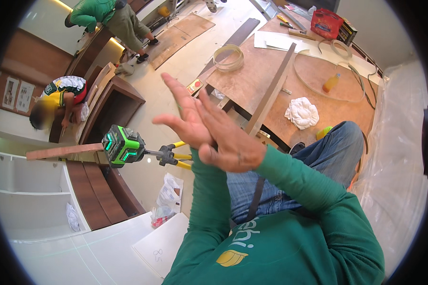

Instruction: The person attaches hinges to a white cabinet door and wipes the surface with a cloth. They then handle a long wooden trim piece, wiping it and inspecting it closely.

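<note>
The person in the green long-sleeved top and blue jeans has both hands raised in front of the chest, crossed one over the other. The left hand [188, 114] is flat with its fingers spread and pointing up and away; it holds nothing. The right hand [230, 142] lies across it, palm pressed against the left palm, fingers stretched out and empty as well. The two hands touch each other and nothing else.

Just to the left of them, lower in the view, stands a green and black box-shaped laser level [123, 146] with glowing green windows, mounted on a black clamp with yellow tripod legs [176, 156]. It sits near the hands but apart from them, above the pale floor.

Beyond the hands is a brown wooden tabletop [252, 66]. On it lie a long wooden strip [271, 92], a crumpled white cloth [302, 113], an orange bottle [331, 82], a coil of pale edge banding [228, 57] and a red plastic case [326, 23] at the far end.

To the left, a person in a green and yellow striped shirt [62, 97] bends over a dark wooden cabinet, and another person in green [112, 19] crouches on the floor farther off. White shelving [29, 190] fills the lower left.
</note>
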The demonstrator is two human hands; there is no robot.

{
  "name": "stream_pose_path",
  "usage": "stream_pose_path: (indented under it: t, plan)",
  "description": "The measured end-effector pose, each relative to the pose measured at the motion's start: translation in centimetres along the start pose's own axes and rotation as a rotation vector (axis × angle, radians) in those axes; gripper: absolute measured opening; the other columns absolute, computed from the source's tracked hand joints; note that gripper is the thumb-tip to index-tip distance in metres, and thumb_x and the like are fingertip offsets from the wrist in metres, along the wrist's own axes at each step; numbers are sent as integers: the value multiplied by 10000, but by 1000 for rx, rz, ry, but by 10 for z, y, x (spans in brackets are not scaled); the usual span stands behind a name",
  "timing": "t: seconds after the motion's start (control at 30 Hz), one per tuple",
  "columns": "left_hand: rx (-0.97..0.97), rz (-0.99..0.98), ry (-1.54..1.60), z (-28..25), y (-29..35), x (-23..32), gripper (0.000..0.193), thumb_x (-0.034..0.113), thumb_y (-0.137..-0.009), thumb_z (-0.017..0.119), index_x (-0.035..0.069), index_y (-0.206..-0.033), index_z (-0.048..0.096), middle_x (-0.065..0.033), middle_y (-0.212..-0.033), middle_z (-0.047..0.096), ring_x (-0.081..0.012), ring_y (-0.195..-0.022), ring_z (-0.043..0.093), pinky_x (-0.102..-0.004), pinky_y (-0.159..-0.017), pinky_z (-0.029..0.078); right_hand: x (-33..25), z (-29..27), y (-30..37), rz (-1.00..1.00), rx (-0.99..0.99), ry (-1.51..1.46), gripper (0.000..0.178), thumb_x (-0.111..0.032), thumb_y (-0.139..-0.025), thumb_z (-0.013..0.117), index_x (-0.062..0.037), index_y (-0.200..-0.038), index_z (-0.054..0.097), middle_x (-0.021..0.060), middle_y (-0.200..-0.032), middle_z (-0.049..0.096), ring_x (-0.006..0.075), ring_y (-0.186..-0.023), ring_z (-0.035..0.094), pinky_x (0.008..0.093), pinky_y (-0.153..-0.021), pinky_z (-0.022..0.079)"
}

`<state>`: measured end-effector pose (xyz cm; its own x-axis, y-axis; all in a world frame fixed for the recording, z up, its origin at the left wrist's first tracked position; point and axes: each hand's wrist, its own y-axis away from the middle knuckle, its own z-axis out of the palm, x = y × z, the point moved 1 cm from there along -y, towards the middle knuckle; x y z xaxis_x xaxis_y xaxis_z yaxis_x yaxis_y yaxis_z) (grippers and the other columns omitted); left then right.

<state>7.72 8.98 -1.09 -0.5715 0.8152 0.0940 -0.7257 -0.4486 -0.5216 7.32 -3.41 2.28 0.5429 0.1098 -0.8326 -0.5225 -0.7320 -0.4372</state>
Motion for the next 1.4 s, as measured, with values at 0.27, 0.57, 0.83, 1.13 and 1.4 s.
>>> stream_pose_path:
  t: [0.27,0.57,0.83,1.13,1.4]
  plan:
    - [80,-161,-902,12,-31,11,1327,1032,-805,27,74,-1718,-69,-173,-1797,-122,-305,-1657,-131,-450,-1294,-142,-20,-3,28,-41,-96,430,1252,-887,-947,398,200,-1562,306,442,-1640,263,563,-1564,247,597,-1285,201]
    - [51,-202,-695,31,17,-29,1318,1034,-824,144,87,-1730,7,-156,-1808,21,-316,-1664,52,-471,-1329,64,19,-18,-35,130,48,26,1266,-893,-964,293,215,-1574,236,460,-1636,243,497,-1592,229,520,-1316,143]
    - [142,-251,-385,26,37,-6,1114,900,-962,222,37,-1661,308,-214,-1735,257,-332,-1621,222,-540,-1303,176,55,-59,-59,365,159,-1155,1428,-1014,-856,137,183,-1628,29,351,-1743,28,384,-1656,8,449,-1330,26]
    - [451,-41,-926,-5,34,36,298,357,-1093,642,59,-1091,656,-45,-956,722,-191,-834,694,-380,-892,616,56,-54,-56,281,9,-1155,1385,-983,-895,166,187,-1627,44,355,-1742,46,400,-1655,33,496,-1324,9]
    - [301,132,-1425,43,3,-1,351,152,-935,856,-24,-1216,741,-129,-1224,699,-262,-1156,643,-367,-990,583,46,-40,-43,341,10,-1412,1351,-966,-917,168,188,-1619,175,295,-1689,281,348,-1607,215,436,-1314,172]
